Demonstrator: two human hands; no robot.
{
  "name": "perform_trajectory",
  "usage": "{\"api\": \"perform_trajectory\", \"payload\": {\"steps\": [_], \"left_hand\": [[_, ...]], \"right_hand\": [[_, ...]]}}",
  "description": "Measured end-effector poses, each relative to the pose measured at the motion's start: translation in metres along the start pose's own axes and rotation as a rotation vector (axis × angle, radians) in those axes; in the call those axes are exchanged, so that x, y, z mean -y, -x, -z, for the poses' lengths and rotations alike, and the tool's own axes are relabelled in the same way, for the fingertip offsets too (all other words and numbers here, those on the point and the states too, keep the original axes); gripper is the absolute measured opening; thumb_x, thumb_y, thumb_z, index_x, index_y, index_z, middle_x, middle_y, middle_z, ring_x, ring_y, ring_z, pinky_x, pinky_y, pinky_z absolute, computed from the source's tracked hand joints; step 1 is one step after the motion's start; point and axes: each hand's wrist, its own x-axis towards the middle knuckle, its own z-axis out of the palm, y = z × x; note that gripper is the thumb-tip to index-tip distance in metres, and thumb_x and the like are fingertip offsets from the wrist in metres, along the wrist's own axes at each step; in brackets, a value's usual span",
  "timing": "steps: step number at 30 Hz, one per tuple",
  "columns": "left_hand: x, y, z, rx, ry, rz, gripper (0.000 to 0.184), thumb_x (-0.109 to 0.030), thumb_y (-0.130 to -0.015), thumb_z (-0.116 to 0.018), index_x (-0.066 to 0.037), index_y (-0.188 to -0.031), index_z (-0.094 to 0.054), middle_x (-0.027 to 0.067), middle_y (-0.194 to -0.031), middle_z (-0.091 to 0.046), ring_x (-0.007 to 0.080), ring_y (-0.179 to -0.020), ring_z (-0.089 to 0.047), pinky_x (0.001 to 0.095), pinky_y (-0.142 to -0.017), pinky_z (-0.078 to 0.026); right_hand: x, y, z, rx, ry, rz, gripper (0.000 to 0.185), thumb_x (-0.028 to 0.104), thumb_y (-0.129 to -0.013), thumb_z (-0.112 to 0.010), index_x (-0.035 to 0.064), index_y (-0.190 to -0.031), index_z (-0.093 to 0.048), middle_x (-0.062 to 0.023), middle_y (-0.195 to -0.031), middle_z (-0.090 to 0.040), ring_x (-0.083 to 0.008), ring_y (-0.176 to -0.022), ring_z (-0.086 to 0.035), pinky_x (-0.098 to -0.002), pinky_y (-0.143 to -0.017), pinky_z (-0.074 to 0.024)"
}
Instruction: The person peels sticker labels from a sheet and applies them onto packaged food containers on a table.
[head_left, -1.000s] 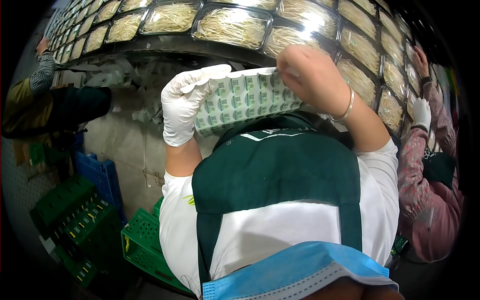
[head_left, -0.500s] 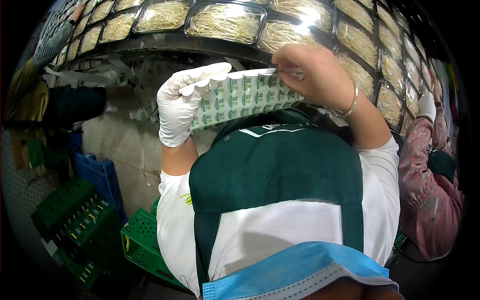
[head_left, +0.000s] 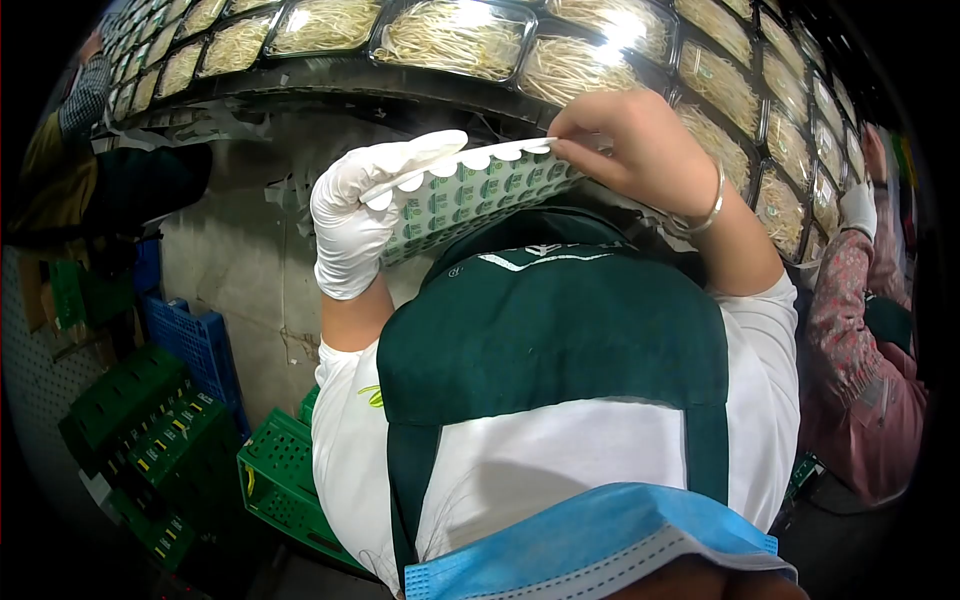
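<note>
My left hand (head_left: 352,215), in a white glove, is closed on the left end of a sheet of stickers (head_left: 470,200) printed with green and white labels. Along its upper edge, a row of rounded white label edges stands out. At the right end of that edge, the bare fingers and thumb of my right hand (head_left: 630,140) are pinched together; a bangle circles the wrist. Whether a single sticker is between those fingertips is too small to tell. Just beyond my hands, clear-covered black trays of bean sprouts (head_left: 455,42) lie in rows.
The trays rest on a dark-edged table (head_left: 330,82). Green crates (head_left: 290,470) and a blue pallet (head_left: 200,350) are at the lower left. One co-worker's sleeve (head_left: 88,95) is at far left; a co-worker in pink (head_left: 850,370), with a white-gloved hand (head_left: 858,210), is at right.
The sheet has tilted and bent, so its printed face looks narrower and more scalloped label edges show on top. My right hand remains at its right end, with the fingers drawn closer together.
</note>
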Motion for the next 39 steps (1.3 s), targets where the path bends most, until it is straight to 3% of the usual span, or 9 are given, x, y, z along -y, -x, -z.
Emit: {"api": "perform_trajectory", "payload": {"steps": [11, 23, 27, 28, 30, 34, 35, 37, 39], "left_hand": [[0.001, 0.003, 0.002, -0.052, -0.058, 0.033, 0.016, 0.001, -0.077, -0.057, 0.003, -0.093, -0.055, 0.0241, -0.095, -0.059, 0.0334, -0.092, -0.058, 0.0395, -0.079, -0.047], [-0.002, 0.004, 0.0, -0.061, -0.079, 0.024, 0.021, -0.002, -0.078, -0.058, 0.003, -0.097, -0.053, 0.026, -0.098, -0.058, 0.0318, -0.091, -0.059, 0.0366, -0.076, -0.049], [-0.003, 0.008, 0.008, -0.079, 0.007, 0.04, 0.017, -0.007, -0.079, -0.059, 0.004, -0.092, -0.058, 0.027, -0.095, -0.058, 0.0294, -0.088, -0.06, 0.0362, -0.074, -0.049], [-0.003, 0.007, 0.005, -0.137, -0.003, 0.07, 0.015, -0.009, -0.077, -0.063, 0.003, -0.085, -0.061, 0.0208, -0.088, -0.062, 0.0217, -0.08, -0.062, 0.0299, -0.07, -0.049], [-0.008, 0.009, 0.008, -0.195, -0.054, 0.161, 0.014, -0.009, -0.075, -0.064, 0.002, -0.084, -0.062, 0.0164, -0.084, -0.063, 0.0176, -0.075, -0.06, 0.0267, -0.067, -0.048], [-0.009, 0.011, 0.011, -0.354, -0.059, 0.317, 0.013, -0.009, -0.072, -0.068, 0.0, -0.081, -0.064, 0.0066, -0.074, -0.063, 0.0101, -0.065, -0.057, 0.022, -0.061, -0.044], [-0.008, 0.009, 0.011, -0.412, -0.035, 0.348, 0.013, -0.009, -0.071, -0.069, -0.001, -0.081, -0.065, 0.0038, -0.071, -0.063, 0.0084, -0.063, -0.056, 0.0213, -0.06, -0.043], [-0.005, 0.008, 0.015, -0.416, -0.063, 0.344, 0.014, -0.011, -0.071, -0.07, -0.001, -0.08, -0.065, 0.0024, -0.069, -0.062, 0.0074, -0.062, -0.055, 0.0207, -0.058, -0.042], [-0.001, 0.007, 0.021, -0.357, -0.126, 0.331, 0.014, -0.012, -0.072, -0.069, -0.001, -0.079, -0.065, 0.0023, -0.068, -0.062, 0.007, -0.061, -0.054, 0.0199, -0.057, -0.041]], "right_hand": [[0.014, 0.003, -0.002, -0.028, 0.188, -0.045, 0.011, 0.008, -0.068, -0.062, 0.0075, -0.075, -0.052, -0.006, -0.063, -0.057, -0.0244, -0.057, -0.058, -0.0312, -0.05, -0.0444], [0.014, 0.001, 0.007, 0.103, 0.026, -0.051, 0.01, 0.011, -0.069, -0.064, 0.0068, -0.073, -0.055, -0.0075, -0.058, -0.056, -0.0243, -0.054, -0.057, -0.0305, -0.05, -0.0443], [0.021, 0.002, 0.002, -0.018, 0.057, -0.028, 0.012, 0.013, -0.07, -0.065, 0.0083, -0.072, -0.054, -0.0071, -0.058, -0.056, -0.024, -0.053, -0.056, -0.0301, -0.048, -0.0433], [0.02, 0.003, 0.003, -0.018, 0.058, -0.028, 0.012, 0.013, -0.07, -0.065, 0.0083, -0.072, -0.054, -0.0071, -0.058, -0.056, -0.024, -0.053, -0.056, -0.0301, -0.048, -0.0433], [0.018, 0.003, 0.01, 0.043, 0.101, -0.035, 0.018, 0.019, -0.07, -0.067, 0.0082, -0.078, -0.055, -0.0065, -0.065, -0.059, -0.0237, -0.056, -0.058, -0.0301, -0.052, -0.0462], [-0.004, 0.033, 0.036, 0.091, -0.06, -0.065, 0.071, 0.032, -0.064, -0.073, 0.0006, -0.119, -0.042, -0.0126, -0.107, -0.054, -0.0207, -0.101, -0.052, -0.0312, -0.086, -0.0418], [-0.005, 0.041, 0.027, 0.081, -0.169, -0.092, 0.058, 0.025, -0.067, -0.073, -0.0004, -0.112, -0.046, -0.0082, -0.096, -0.058, -0.0162, -0.09, -0.056, -0.0278, -0.078, -0.0451], [-0.014, 0.055, 0.004, 0.026, -0.669, -0.578, 0.035, 0.015, -0.072, -0.069, -0.0006, -0.098, -0.052, -0.0028, -0.081, -0.058, -0.0085, -0.073, -0.055, -0.0204, -0.065, -0.0449], [-0.017, 0.052, -0.008, -0.142, -0.851, -0.557, 0.015, 0.012, -0.078, -0.063, 0.0015, -0.082, -0.053, 0.0022, -0.067, -0.054, -0.0022, -0.059, -0.048, -0.0154, -0.052, -0.0383]]}}
